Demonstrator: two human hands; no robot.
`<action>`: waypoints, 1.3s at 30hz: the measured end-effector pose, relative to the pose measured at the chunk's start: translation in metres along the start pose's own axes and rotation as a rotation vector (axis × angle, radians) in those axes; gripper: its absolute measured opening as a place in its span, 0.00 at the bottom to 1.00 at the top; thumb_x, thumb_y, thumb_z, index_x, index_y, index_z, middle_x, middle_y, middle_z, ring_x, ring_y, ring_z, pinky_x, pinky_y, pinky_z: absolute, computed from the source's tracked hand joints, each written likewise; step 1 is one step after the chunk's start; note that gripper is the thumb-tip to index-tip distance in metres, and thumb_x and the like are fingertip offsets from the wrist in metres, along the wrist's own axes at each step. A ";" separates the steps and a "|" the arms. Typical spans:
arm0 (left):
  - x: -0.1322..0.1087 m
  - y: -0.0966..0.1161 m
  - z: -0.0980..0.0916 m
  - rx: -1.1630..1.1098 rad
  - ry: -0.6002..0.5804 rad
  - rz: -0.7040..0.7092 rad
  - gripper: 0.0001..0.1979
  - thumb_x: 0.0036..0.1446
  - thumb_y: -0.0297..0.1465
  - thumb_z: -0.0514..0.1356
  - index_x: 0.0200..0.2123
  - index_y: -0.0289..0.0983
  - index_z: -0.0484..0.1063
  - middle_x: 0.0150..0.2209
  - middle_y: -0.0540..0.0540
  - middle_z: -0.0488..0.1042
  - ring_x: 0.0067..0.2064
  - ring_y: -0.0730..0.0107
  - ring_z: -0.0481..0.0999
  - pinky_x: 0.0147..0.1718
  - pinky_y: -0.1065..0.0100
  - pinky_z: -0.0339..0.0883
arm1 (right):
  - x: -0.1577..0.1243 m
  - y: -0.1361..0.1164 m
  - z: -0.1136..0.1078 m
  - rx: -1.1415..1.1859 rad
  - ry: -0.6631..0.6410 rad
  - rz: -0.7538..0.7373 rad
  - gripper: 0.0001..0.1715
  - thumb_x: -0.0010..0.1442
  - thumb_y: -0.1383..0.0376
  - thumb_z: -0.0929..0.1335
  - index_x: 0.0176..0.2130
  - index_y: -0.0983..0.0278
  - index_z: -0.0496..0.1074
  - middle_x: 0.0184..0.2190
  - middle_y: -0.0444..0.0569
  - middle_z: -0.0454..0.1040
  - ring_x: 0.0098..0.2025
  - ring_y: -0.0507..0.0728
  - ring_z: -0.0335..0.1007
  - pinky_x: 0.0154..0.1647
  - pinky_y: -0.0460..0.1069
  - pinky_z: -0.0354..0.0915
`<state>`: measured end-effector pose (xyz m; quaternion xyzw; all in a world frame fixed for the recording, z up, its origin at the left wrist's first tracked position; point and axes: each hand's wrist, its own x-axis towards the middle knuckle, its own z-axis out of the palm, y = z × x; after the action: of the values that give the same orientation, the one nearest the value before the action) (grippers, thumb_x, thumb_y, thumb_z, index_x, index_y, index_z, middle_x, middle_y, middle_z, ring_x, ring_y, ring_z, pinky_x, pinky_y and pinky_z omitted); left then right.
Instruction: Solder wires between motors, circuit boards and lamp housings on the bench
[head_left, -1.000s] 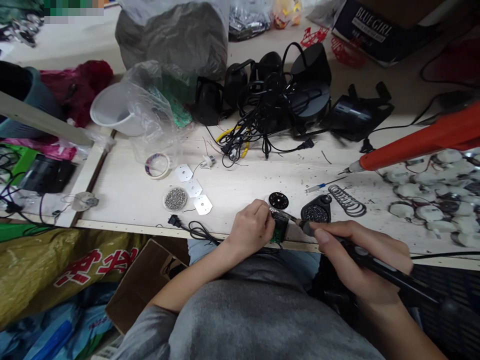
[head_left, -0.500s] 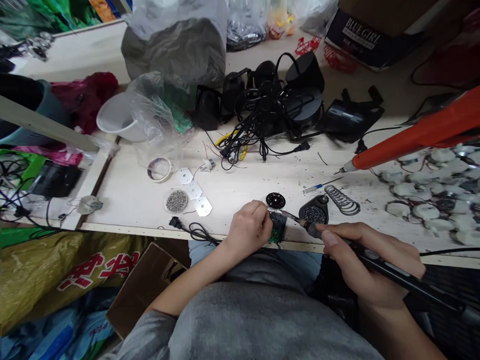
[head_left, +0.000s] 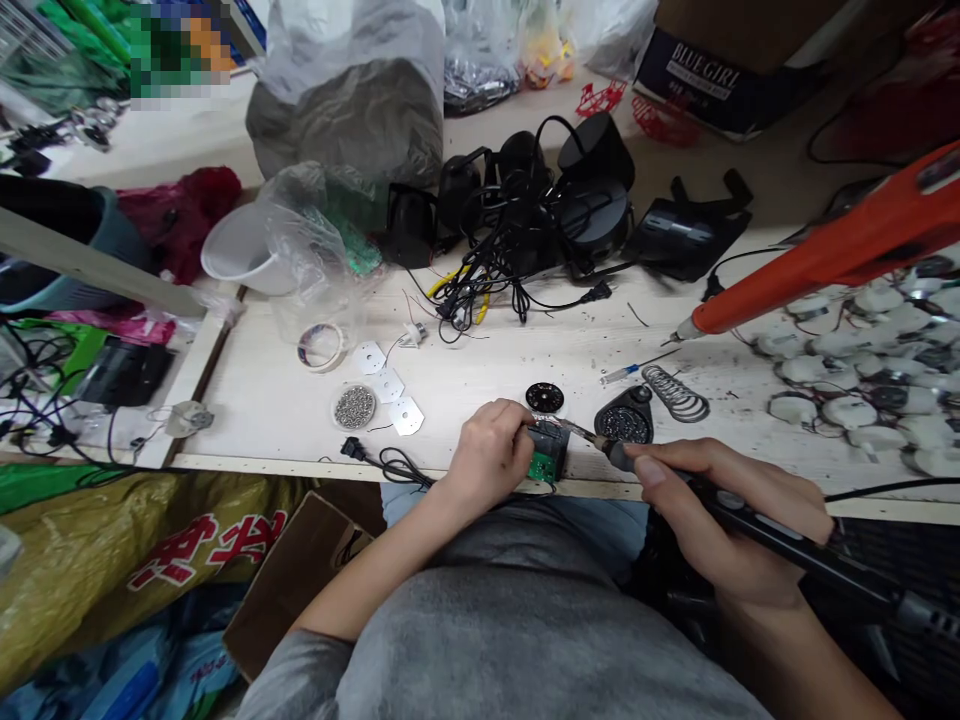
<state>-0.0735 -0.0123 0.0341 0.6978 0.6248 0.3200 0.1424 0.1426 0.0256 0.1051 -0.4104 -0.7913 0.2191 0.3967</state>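
Note:
My right hand point(head_left: 739, 525) is wrapped round a black soldering iron point(head_left: 851, 570) that points left. The iron's tip lies at the top edge of a small black housing with a green circuit board point(head_left: 545, 466), near the table's front edge; whether it touches is too small to tell. Just left of this board, my left hand point(head_left: 491, 452) is closed in a pinch. What its fingertips hold is hidden. Behind the housing lies a black perforated disc point(head_left: 544, 397). A soldering iron stand base point(head_left: 624, 422) sits to the right, beside its wire coil point(head_left: 675, 392).
A blue screwdriver point(head_left: 621, 374) lies below an orange power screwdriver point(head_left: 810, 258). Many white motors point(head_left: 851, 410) fill the right side. Black lamps with tangled cables point(head_left: 525, 230) are at the back. Metal plates point(head_left: 406, 416), a dish of small metal parts point(head_left: 354, 407) and tape point(head_left: 321, 346) lie left.
The view has shifted slightly. My left hand sits a little farther left of the board, so more green shows. The iron stays at the housing's top edge.

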 end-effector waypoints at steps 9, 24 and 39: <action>-0.003 0.002 0.003 0.033 0.026 0.061 0.09 0.56 0.20 0.53 0.37 0.38 0.69 0.37 0.44 0.75 0.39 0.64 0.77 0.39 0.65 0.75 | -0.005 0.005 0.002 -0.012 0.065 -0.055 0.11 0.63 0.69 0.71 0.46 0.57 0.78 0.34 0.44 0.81 0.30 0.55 0.78 0.31 0.49 0.74; -0.001 0.001 -0.001 -0.041 0.032 0.021 0.10 0.54 0.19 0.54 0.33 0.39 0.68 0.33 0.48 0.73 0.34 0.70 0.75 0.33 0.70 0.71 | -0.024 0.035 0.086 0.004 0.121 -0.206 0.19 0.63 0.74 0.70 0.52 0.59 0.71 0.38 0.48 0.71 0.38 0.55 0.73 0.37 0.50 0.74; -0.008 0.006 0.000 0.106 0.066 0.073 0.08 0.57 0.20 0.55 0.35 0.34 0.72 0.43 0.39 0.71 0.38 0.65 0.75 0.36 0.65 0.77 | -0.035 0.039 0.092 -0.064 0.142 -0.263 0.20 0.63 0.74 0.71 0.52 0.59 0.69 0.39 0.48 0.69 0.37 0.54 0.73 0.32 0.47 0.74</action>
<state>-0.0690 -0.0210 0.0353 0.7158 0.6192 0.3145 0.0728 0.0991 0.0175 0.0092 -0.3301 -0.8147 0.1102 0.4638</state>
